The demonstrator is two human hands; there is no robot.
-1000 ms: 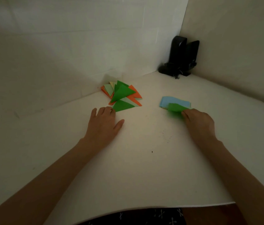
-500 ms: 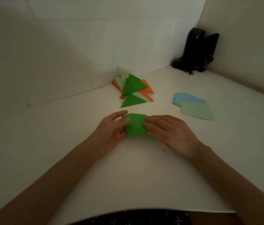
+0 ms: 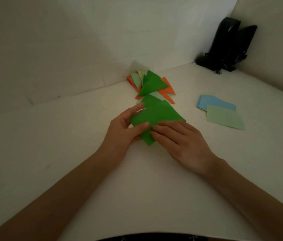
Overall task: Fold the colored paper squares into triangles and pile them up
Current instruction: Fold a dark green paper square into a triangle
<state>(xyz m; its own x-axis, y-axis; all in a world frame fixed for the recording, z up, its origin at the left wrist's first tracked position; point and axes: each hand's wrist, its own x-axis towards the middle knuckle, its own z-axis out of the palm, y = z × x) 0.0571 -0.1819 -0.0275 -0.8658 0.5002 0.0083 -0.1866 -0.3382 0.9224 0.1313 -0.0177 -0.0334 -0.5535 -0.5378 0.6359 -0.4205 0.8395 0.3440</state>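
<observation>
A dark green paper square (image 3: 156, 115) lies at the middle of the white table, partly lifted and bent. My left hand (image 3: 125, 131) grips its left edge between thumb and fingers. My right hand (image 3: 180, 141) presses its fingers on the paper's near right part. Just behind it is the pile of folded triangles (image 3: 152, 84), green, orange, pale green and yellow, close to the back wall. To the right lie unfolded squares: a pale green sheet (image 3: 224, 118) on top of light blue sheets (image 3: 212, 102).
A black device with cables (image 3: 227, 47) stands in the back right corner where the walls meet. The white table (image 3: 67, 153) reaches to its front edge near my body. Walls close in behind and on the right.
My right hand took a green square from the stack at the right and brought it to the middle. My left hand left the pile and joined it; both hands now bend the paper.
</observation>
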